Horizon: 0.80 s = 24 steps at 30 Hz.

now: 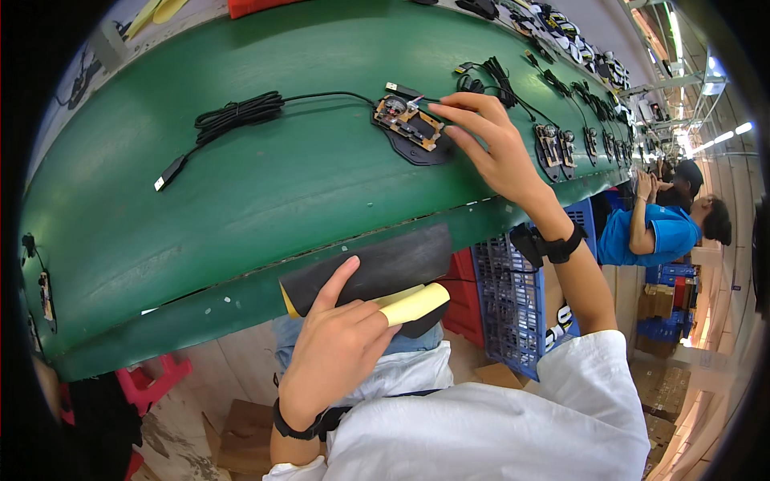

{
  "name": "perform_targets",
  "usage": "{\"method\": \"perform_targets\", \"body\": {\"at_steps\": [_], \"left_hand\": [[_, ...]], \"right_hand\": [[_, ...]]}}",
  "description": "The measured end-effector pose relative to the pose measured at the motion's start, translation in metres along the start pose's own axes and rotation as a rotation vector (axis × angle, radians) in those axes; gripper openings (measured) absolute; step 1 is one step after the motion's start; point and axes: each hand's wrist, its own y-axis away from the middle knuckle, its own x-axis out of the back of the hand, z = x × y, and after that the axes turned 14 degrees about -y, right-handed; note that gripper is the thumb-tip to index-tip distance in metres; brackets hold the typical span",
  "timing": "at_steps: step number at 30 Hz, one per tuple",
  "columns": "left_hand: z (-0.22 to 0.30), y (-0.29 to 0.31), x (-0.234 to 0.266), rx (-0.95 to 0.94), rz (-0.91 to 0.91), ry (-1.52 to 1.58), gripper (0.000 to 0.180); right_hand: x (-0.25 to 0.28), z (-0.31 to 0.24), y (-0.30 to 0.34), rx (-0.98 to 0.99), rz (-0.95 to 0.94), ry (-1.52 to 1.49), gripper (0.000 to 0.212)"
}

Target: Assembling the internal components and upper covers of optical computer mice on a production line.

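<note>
On the green table lies an opened computer mouse base (411, 128) with a bare circuit board and scroll wheel. Its coiled black cable (237, 115) stretches left to a USB plug (170, 173). My right hand (491, 143) is at the board's right end, fingers stretched and thumb apart from the forefinger; nothing shows between them. Below, at the table's front edge, my left hand (335, 345) holds a black sheet (375, 267) with a yellow backing that curls up beside the fingers. Its forefinger lies straight along the black side, while the other fingers are bent round the sheet.
More opened mice (549, 149) with cables line the table to the right. A blue plastic crate (510, 301) and a red bin (464, 298) stand below the edge. At the right sits a person in a blue shirt (656, 232). A red stool (156, 383) is lower left.
</note>
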Motion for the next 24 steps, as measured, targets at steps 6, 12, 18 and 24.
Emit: {"method": "perform_targets", "body": {"at_steps": [6,12,18,24], "left_hand": [[-0.004,0.01,0.009,0.007,-0.05,-0.024,0.009],[-0.001,0.015,0.015,0.032,-0.028,-0.062,0.013],[-0.002,0.011,0.019,0.015,-0.081,-0.13,0.014],[-0.001,0.012,0.018,-0.046,-0.047,-0.175,0.013]], "right_hand": [[-0.01,-0.004,-0.012,0.096,-0.092,0.122,0.037],[-0.017,-0.021,-0.009,0.069,-0.047,0.07,0.036],[-0.022,-0.014,-0.011,0.038,-0.021,0.025,0.034],[-0.025,-0.002,-0.013,0.041,-0.032,0.036,0.033]]}}
